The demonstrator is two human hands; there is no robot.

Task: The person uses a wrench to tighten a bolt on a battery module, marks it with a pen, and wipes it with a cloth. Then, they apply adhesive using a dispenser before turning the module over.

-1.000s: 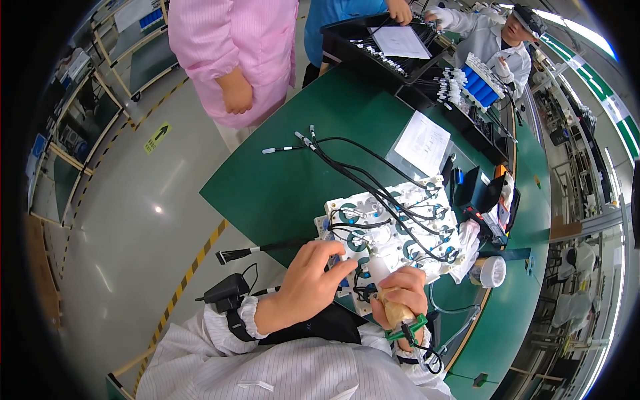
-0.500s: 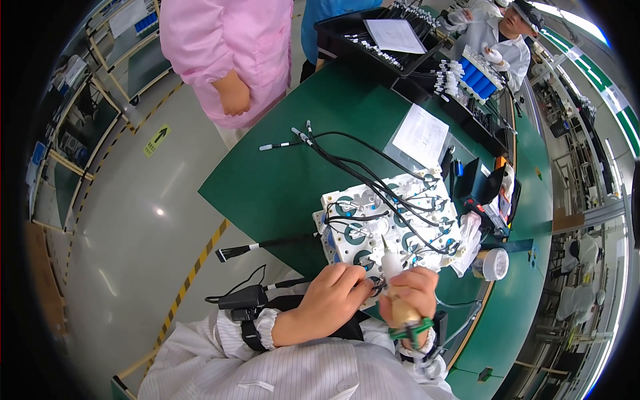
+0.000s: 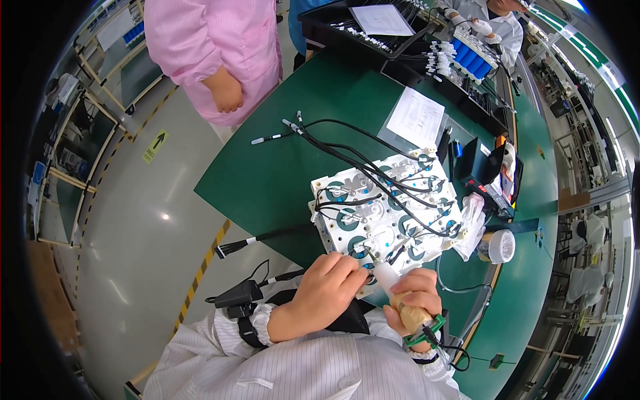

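A white plate-like assembly (image 3: 365,221) lies on the bench with round openings, metal fittings and black cables (image 3: 363,170) across it. My left hand (image 3: 320,293) is closed, fingertips pinched at its near edge; what they hold is hidden. In my right hand (image 3: 419,300) is a hand tool (image 3: 388,277) with a white tapered front, a thin tip and a tan body. Its tip points at the near part of the assembly, just right of my left fingertips. A green wrist strap (image 3: 425,331) circles my right wrist.
The green bench (image 3: 267,170) holds paper sheets (image 3: 415,119), a black box (image 3: 481,167), a white-lidded tub (image 3: 501,247) and a black tray (image 3: 347,33) of cables. A person in pink (image 3: 213,53) stands at the far left; another works at the far right.
The tool in my right hand has tilted, its front swinging lower and left toward my left fingertips. My left hand has shifted slightly left. The whole view has shifted a little.
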